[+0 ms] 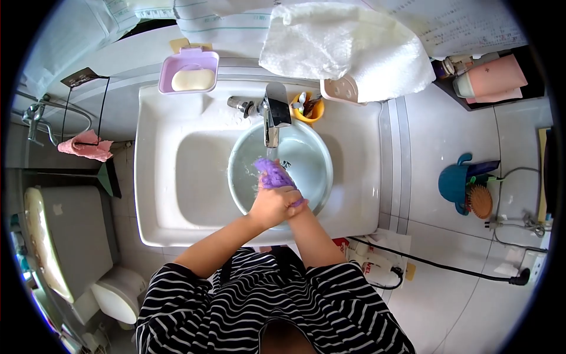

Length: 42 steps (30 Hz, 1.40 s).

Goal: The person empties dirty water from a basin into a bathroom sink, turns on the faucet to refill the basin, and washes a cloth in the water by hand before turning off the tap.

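The left hand [270, 206] and the right hand [299, 210] were pressed together, fingers curled tightly around a crumpled, soft purple cloth [275, 176]; the right hand was partly hidden by the left. The cloth hung over a round, pale-blue basin [315, 171], just below the spout of a shiny chrome faucet [276, 112]. Around the cloth, more room lay toward the basin's right wall than its left, while the forearms crossed the near rim. The basin sat in a glossy white rectangular sink [206, 171] with rounded corners, whose left side stretched wider than its right. Close behind the basin's rim stood a small yellow cup [307, 118] holding slim items. Along the far edge, a lilac rounded dish [165, 74] held a smooth cream bar of soap [193, 79], and a rumpled, textured white towel [348, 50] partly covered a pale-pink dish [339, 89].
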Motion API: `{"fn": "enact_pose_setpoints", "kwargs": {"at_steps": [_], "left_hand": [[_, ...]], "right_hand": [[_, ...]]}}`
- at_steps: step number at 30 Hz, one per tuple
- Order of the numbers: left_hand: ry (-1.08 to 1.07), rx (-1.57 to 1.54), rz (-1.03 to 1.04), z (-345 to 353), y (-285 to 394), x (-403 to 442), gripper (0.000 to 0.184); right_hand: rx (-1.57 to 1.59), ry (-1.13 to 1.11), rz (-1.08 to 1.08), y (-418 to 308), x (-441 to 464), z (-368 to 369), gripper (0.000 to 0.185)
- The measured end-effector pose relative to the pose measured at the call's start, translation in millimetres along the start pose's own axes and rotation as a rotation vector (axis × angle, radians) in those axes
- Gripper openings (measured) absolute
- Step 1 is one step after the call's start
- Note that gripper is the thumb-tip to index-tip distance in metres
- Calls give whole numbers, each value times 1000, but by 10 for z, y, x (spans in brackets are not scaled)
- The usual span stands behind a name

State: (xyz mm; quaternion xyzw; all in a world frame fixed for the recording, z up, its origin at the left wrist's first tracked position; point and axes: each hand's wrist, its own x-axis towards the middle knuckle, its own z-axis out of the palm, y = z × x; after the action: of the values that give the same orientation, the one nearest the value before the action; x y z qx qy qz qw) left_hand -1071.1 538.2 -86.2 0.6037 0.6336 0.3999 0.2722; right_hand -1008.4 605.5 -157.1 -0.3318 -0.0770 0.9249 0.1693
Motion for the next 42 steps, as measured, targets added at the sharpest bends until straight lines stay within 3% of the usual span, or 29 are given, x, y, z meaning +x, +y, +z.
{"fn": "enact_pose_setpoints", "kwargs": {"at_steps": [2,3,5,6,8,13,16,17,20,21,24,25,28,30,32,33,35,37,38,40,42], "left_hand": [[-19,74,-51,-18,-31,35,23],[-7,110,-91,-15,-109,74,24],[15,183,-166,12,-337,160,29],[174,201,-143,94,-543,157,22],[136,181,-353,51,-712,182,23],[372,83,-609,209,-1150,40,21],[447,265,-605,388,-1241,21,28],[476,353,-583,459,-1269,14,35],[150,346,-423,762,-1425,-86,54],[-56,445,-402,794,-1416,-138,64],[-271,432,-432,584,-1306,-61,65],[-193,396,-478,605,-1386,-39,68],[169,147,-723,725,-1299,47,70],[165,94,-902,876,-1238,78,68],[176,-305,-1046,1179,-1722,1,58],[190,-900,-999,974,-1513,36,37],[98,-771,-772,583,-1096,85,27],[98,-577,-489,280,-621,102,17],[26,-557,-471,155,-409,111,21],[45,-379,-174,99,-185,56,24],[-9,-196,-76,87,-58,8,28]], "right_hand": [[9,-18,-177,186,-12,-53,32],[86,-201,-207,317,190,-472,30],[170,-181,-63,239,225,-444,29],[119,156,6,202,84,-242,31],[-181,467,-112,258,69,-158,41],[-478,557,-233,236,-63,-287,61],[-571,794,-170,197,-29,-554,57],[-588,926,-152,220,-11,-595,70],[-514,866,-232,367,79,-879,76],[-556,889,-209,349,44,-782,76],[-544,775,-172,228,-36,-593,71],[-556,852,-215,250,50,-696,59],[-428,829,-259,221,86,-598,47],[-459,787,-113,146,32,-371,41],[-364,731,-15,88,44,-308,38],[-252,695,12,78,93,-355,37],[-119,607,69,64,200,-522,40],[84,263,105,-20,192,-539,37],[116,87,131,-24,238,-648,36],[97,41,153,-36,210,-468,31],[74,-63,224,-55,201,-414,30]]}}
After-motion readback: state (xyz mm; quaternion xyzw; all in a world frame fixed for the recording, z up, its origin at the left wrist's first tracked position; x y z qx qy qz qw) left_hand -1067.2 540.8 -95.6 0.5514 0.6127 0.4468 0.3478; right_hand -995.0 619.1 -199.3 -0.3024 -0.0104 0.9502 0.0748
